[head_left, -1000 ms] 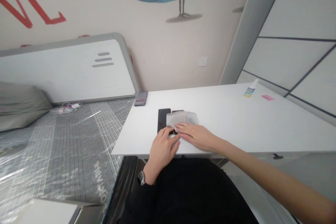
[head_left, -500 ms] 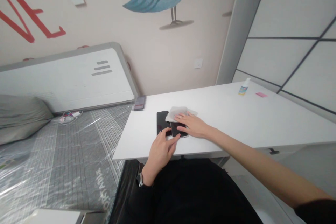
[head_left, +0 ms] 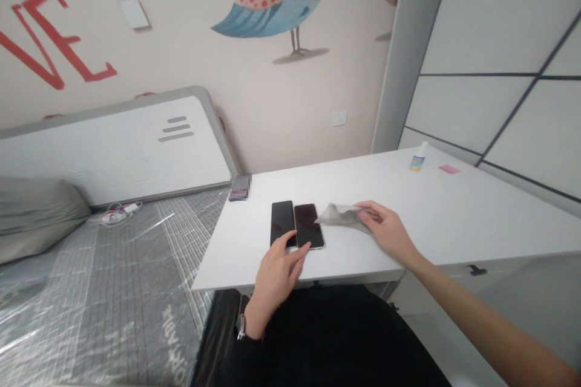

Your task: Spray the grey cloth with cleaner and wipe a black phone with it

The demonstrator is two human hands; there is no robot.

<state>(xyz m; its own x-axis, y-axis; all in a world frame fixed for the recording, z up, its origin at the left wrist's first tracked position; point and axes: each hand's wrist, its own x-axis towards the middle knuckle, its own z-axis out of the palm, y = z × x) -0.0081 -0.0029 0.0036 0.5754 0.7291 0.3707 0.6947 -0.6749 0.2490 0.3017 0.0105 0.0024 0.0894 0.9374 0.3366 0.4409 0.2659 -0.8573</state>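
Two dark phones lie side by side, screens up, on the white table [head_left: 445, 217]: the left phone [head_left: 282, 222] and the right phone [head_left: 308, 224]. My left hand [head_left: 278, 267] rests at their near ends, fingertips touching the bottom edges of both phones. My right hand [head_left: 385, 231] is to the right of the phones and pinches a crumpled grey-white cloth [head_left: 338, 215], which hangs just off the right phone's edge.
A small spray bottle [head_left: 417, 157] and a pink slip [head_left: 449, 169] stand at the table's far right. A blurred small object [head_left: 239, 187] sits at the far left corner. A plastic-wrapped mattress [head_left: 113, 278] with a grey pillow [head_left: 36, 217] lies to the left.
My right hand has lifted the cloth off the right phone and carried it to the right, uncovering the screen. My left hand stays at the phones' near ends.
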